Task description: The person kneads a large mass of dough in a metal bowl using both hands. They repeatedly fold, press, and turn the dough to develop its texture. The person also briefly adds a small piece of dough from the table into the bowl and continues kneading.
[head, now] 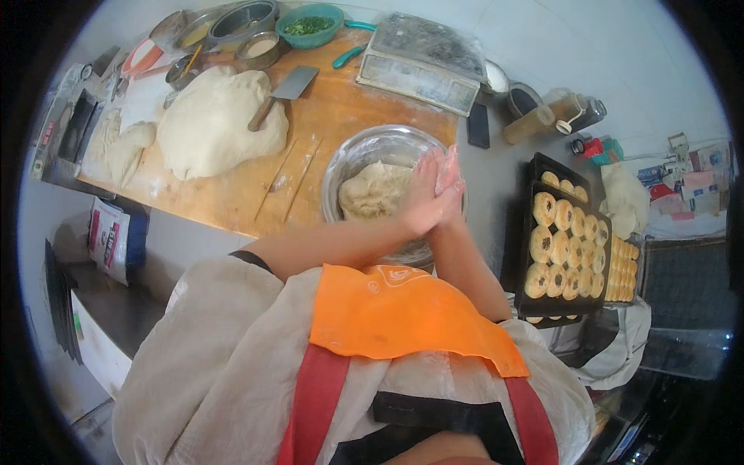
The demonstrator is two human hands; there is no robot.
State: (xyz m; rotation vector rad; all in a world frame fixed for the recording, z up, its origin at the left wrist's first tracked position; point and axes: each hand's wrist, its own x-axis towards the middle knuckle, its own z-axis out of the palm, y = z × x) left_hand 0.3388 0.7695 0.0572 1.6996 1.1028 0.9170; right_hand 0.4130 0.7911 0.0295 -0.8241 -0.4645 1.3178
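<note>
My left hand point(423, 197) and my right hand point(450, 177) are pressed together over the right side of a round metal bowl point(372, 136). White flour or dough residue coats the fingers. A lump of dough point(375, 189) lies in the bowl, left of my hands and partly behind them. Neither hand is seen gripping anything; whether something small is between the palms is hidden. Farther left, a large mound of dough point(215, 125) rests on the wooden board point(325, 99), with a cleaver point(293, 84) lying on and beside it.
A scale point(421, 58) stands at the back, near a green bowl of chopped greens point(310, 26) and several other bowls. A dark phone point(478, 125) lies right of the board, below some bottles point(529, 123). Black trays of baked round buns point(558, 244) are at the right.
</note>
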